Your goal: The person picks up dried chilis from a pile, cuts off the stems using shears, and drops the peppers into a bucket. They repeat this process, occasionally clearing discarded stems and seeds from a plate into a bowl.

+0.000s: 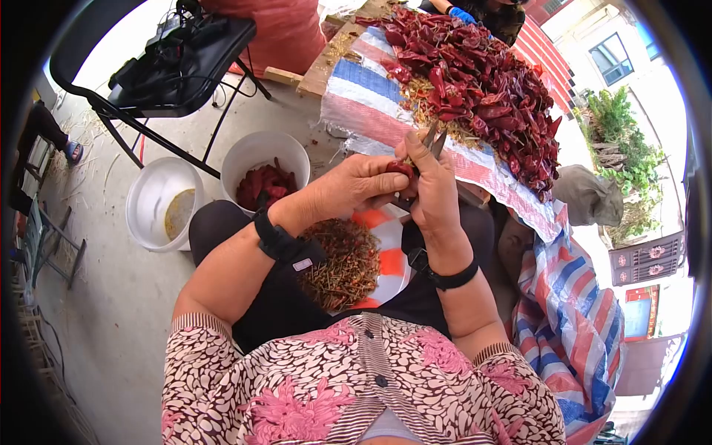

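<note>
My left hand [363,182] pinches a dried red chili [401,169] over my lap. Close against it, my right hand [436,185] is closed around a pair of scissors [434,139], with the blades pointing up and away from me. Its handles are mostly hidden in my fingers. Just beyond my hands lies a big heap of dried red chilies [475,89] on a striped woven sheet [363,111]. Below my forearms, stems and scraps [341,267] fill an orange-and-white sheet or container [391,256] between my knees.
A white bucket [285,148] with chilies inside stands left of my knees, beside a second white bucket [141,204] with yellowish residue. A black folding chair [178,81] carries cables and devices. Across the heap, a person's blue-gloved hand [461,15] shows.
</note>
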`<action>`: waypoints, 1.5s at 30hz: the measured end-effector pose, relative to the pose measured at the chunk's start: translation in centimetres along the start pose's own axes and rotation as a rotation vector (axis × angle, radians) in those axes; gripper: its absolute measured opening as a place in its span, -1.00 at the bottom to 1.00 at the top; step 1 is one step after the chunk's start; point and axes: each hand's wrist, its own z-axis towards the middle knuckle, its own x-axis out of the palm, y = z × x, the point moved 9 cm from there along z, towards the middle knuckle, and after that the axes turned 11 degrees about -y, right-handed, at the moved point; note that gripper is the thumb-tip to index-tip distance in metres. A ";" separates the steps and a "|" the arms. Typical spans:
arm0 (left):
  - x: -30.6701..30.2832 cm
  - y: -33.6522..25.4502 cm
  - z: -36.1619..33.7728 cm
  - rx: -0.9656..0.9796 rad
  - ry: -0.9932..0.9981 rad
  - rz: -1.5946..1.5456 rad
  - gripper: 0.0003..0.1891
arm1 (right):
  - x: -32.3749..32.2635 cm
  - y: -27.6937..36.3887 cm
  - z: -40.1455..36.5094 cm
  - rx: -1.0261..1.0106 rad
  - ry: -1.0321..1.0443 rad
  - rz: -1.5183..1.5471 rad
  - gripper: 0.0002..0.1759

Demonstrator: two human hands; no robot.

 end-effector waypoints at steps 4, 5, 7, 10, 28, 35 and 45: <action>-0.1 0.4 0.0 0.016 0.015 0.011 -0.77 | -0.6 -2.2 0.0 0.196 0.032 0.143 -0.71; -0.1 0.5 0.0 0.012 0.016 0.025 -0.77 | -0.8 -3.1 0.2 0.251 0.071 0.191 -0.70; 0.3 0.1 -0.2 0.152 0.033 0.095 -0.77 | -1.0 -5.2 0.8 0.399 0.086 0.362 -0.68; 0.5 0.4 -0.5 0.136 0.068 0.172 -0.74 | -0.6 -5.4 0.3 0.419 -0.049 0.438 -0.66; -11.6 0.4 -2.8 0.113 -0.513 1.702 -0.55 | -5.8 -3.8 -3.0 -0.314 0.241 -1.405 -0.68; -11.6 4.6 -2.5 -0.183 -0.177 1.608 -0.58 | -10.8 4.1 10.3 -0.692 -0.334 -1.215 -0.63; -9.1 4.4 0.4 -0.118 -0.048 1.332 -0.60 | -7.8 9.0 16.9 -0.930 -0.487 -1.527 -0.82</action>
